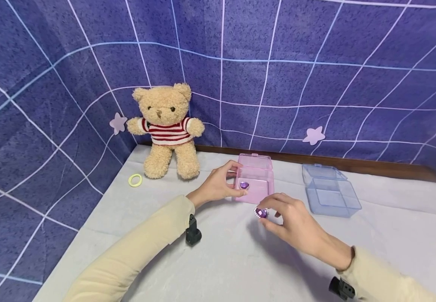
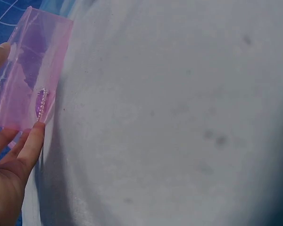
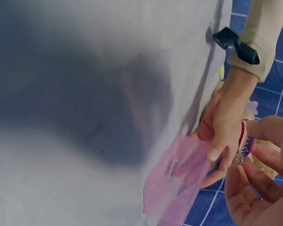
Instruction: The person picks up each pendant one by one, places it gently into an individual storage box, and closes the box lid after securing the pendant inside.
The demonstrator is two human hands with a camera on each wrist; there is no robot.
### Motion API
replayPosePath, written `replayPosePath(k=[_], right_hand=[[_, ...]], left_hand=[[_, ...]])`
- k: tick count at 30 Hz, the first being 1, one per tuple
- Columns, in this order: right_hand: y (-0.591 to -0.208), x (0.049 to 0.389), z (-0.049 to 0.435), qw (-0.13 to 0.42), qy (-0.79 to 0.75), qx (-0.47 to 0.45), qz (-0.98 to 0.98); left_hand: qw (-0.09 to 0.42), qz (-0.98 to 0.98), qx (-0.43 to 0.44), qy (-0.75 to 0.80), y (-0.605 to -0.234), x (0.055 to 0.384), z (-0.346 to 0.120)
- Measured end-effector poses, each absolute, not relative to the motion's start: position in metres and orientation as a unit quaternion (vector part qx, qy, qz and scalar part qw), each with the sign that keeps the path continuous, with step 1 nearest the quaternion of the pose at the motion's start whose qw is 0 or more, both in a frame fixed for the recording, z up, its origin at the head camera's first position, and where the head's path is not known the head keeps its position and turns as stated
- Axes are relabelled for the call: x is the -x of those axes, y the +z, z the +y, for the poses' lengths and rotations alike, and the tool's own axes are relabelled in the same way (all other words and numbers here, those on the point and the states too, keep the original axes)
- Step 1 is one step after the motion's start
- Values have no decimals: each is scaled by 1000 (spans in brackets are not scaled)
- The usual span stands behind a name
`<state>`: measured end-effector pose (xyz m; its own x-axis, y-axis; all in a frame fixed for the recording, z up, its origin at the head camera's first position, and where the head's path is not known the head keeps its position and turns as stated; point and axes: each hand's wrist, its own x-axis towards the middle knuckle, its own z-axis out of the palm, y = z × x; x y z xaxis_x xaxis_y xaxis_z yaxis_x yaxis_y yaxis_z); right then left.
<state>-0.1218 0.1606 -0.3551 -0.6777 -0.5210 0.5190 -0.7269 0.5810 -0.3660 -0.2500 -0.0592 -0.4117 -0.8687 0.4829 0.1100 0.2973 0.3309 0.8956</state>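
My left hand (image 1: 218,183) holds the left side of a clear pink plastic box (image 1: 257,195), its thumb at the front corner and its fingers by the back left. The lid of the box stands up at the back. Inside, at the left, lies a purple gem ornament (image 1: 244,185) edged with small clear stones. In front of the box, my right hand (image 1: 295,224) pinches a second purple gem ornament (image 1: 261,212) between thumb and fingertips, above the cloth. Its beaded edge shows in the right wrist view, where the gem (image 3: 249,147) is side-on.
A clear blue plastic box (image 1: 333,199), lid raised, stands right of the pink one. A teddy bear (image 1: 169,134) in a striped sweater sits at the back left, with a yellow-green ring (image 1: 135,180) beside it. A blue gridded curtain (image 1: 248,79) hangs behind the white-covered table (image 1: 218,268).
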Motion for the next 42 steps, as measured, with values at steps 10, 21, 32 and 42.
replayPosePath(k=[10,21,32,42], right_hand=[[-342,147,162,195,278,-338,-878],[-343,177,169,189,275,-308,-891],[-350,210,165,116,252,-333,-901],[-364,228,159,74,199,-390,-896]], left_hand=[[86,815,-244,519,-411,249,-59],[88,816,-243,516,-412,251,-58],[89,813,-245,520,-413,252,-59],[85,811,-250,521,-411,250,-60]])
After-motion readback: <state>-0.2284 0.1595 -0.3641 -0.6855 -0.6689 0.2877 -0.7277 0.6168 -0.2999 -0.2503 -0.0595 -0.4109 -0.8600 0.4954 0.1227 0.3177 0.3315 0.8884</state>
